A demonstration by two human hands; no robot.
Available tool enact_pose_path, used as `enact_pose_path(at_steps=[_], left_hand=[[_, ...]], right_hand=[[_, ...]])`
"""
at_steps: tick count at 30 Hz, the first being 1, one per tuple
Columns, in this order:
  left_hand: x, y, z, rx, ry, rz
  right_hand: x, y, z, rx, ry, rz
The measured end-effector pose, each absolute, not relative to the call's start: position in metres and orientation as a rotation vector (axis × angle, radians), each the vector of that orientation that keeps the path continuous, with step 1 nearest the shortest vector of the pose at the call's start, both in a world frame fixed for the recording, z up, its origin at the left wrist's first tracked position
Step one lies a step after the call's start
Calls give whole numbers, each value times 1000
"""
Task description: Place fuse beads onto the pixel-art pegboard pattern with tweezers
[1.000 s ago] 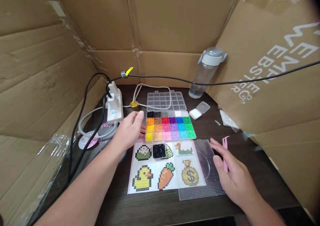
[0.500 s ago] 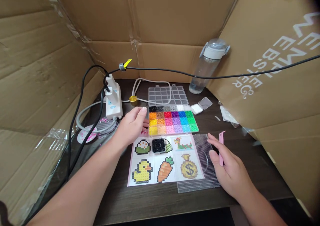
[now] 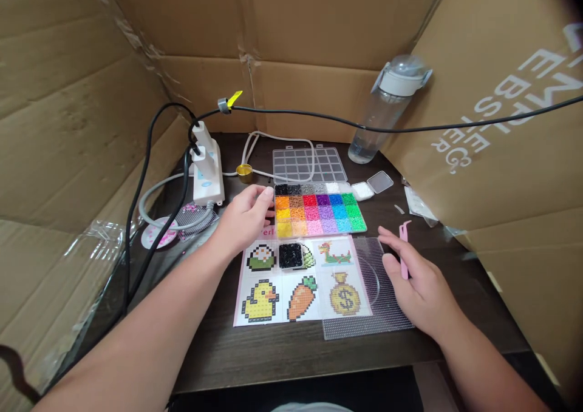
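My left hand [image 3: 248, 218] is at the left edge of a bead box [image 3: 314, 210] with many colour compartments, thumb on its rim and other fingers partly hidden beside it. My right hand [image 3: 414, 284] holds pink tweezers [image 3: 404, 251], bent tips pointing up and away, while its fingertips rest near the right edge of a clear pegboard [image 3: 346, 328]. The pegboard overlaps a pattern sheet [image 3: 279, 303] with a duck, a carrot and other pixel pictures. A small square case of black beads [image 3: 290, 256] sits on the sheet.
Behind the bead box lies its clear lid [image 3: 310, 164]. A small open case of white beads [image 3: 363, 190], a water bottle [image 3: 385, 108] and a plastic bag [image 3: 419, 206] are at right. A power strip [image 3: 208, 175], cables and a gold cup [image 3: 245, 172] stand left. Cardboard walls surround the table.
The view has tilted down slightly, so everything appears higher. My left hand has come closer against the bead box, which sits slightly further right over the sheet. My right hand still holds the tweezers.
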State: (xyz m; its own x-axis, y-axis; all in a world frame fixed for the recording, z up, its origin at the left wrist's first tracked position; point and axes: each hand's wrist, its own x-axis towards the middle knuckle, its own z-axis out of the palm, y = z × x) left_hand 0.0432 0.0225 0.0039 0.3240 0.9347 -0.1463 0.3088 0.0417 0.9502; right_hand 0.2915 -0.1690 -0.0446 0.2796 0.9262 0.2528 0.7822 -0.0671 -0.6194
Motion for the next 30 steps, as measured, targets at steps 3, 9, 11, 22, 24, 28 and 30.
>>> enact_pose_path(at_steps=[3,9,11,22,24,28,30], left_hand=[[44,23,6,1387,1202,729],[48,18,11,1246,1179,758],[49,17,11,1237,1157,765],[49,16,7,1236,1086,758],[49,15,8,1246,1089,749],[50,14,9,1244,1097,743],[50,14,10,1244,1104,743]], right_hand=[[302,-149,-44,-1813,-1450,449],[303,-127,-49,-1607,-1377,588],[300,-128,-50,-1614,-1368,555],[294,-142,-48,-1702,-1409,462],[294,-143,-48,-1688,-1436,449],[294,-148,-45,-1727,-1528,341],[293,-149,-43,-1778,-1597,268]])
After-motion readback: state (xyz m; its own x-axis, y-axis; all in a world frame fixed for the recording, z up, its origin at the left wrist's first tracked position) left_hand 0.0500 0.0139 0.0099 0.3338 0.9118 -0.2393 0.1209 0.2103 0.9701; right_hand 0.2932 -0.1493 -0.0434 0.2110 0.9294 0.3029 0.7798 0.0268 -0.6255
